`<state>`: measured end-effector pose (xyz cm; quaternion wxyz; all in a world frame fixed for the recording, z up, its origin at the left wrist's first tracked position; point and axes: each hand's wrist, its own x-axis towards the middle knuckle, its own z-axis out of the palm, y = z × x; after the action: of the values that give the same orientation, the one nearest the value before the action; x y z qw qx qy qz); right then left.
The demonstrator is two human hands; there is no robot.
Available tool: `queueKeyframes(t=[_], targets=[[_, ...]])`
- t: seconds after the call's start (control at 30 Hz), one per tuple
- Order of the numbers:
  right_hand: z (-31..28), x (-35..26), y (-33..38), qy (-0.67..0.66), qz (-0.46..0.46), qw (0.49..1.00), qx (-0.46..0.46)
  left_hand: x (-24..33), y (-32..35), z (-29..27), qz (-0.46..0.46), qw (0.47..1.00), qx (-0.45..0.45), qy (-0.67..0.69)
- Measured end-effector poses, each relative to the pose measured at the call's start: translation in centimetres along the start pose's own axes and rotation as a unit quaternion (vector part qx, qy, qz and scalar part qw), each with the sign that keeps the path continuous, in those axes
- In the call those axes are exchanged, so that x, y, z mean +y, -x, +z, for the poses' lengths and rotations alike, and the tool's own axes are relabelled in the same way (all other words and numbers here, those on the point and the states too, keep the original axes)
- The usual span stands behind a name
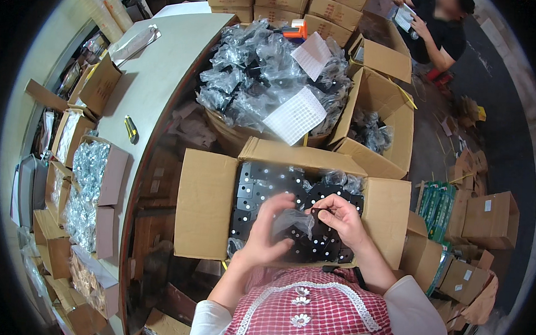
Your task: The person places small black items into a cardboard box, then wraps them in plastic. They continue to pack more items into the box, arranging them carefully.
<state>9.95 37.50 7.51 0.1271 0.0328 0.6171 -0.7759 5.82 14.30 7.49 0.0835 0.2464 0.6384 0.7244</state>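
Observation:
An open cardboard box (203,203) stands in front of me, filled with flat black parts (261,194) marked with white round dots. Above its contents my right hand (344,220) pinches a small black part (317,215) between thumb and fingers. A clear plastic bag (295,221) hangs beside that part, between my hands; whether it still covers the part I cannot tell. My left hand (267,229) is slightly blurred, its thumb and fingers spread apart next to the bag. More clear bagging lies at the box's far right corner.
Behind the box, a large carton (237,128) overflows with bagged black parts, two white dotted sheets (294,115) and an orange tape dispenser (295,30). Another open carton (399,122) is right of it. A table (165,63) at left bears a yellow cutter (131,129). A person (441,32) stands far right.

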Motion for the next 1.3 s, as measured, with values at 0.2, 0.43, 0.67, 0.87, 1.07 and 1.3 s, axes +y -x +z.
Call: queueKeyframes(t=[0.2,0.43,0.67,0.87,1.07,1.3], targets=[[2.2,-0.1,-4.0,0.223,-0.065,0.973,-0.009,-5.0,2.3,1.8,-0.212,0.945,-0.018,-0.248],[0.2,3.2,-10.9,0.592,0.051,0.789,0.158,-6.4,4.1,1.8,-0.091,0.973,0.136,-0.165],[0.0,6.0,-11.2,0.558,0.045,0.799,0.218,-6.2,3.0,0.1,-0.119,0.943,0.152,-0.272],[-0.4,8.0,-10.5,0.449,0.014,0.869,0.205,-7.2,2.3,-0.1,-0.122,0.957,0.169,-0.202],[-0.8,8.2,-9.0,0.479,-0.210,0.838,0.155,-7.5,2.4,-1.4,-0.011,0.933,0.192,-0.306],[-0.6,7.7,-8.6,0.442,-0.139,0.877,0.126,-8.4,3.2,-2.8,-0.090,0.946,0.203,-0.238]])
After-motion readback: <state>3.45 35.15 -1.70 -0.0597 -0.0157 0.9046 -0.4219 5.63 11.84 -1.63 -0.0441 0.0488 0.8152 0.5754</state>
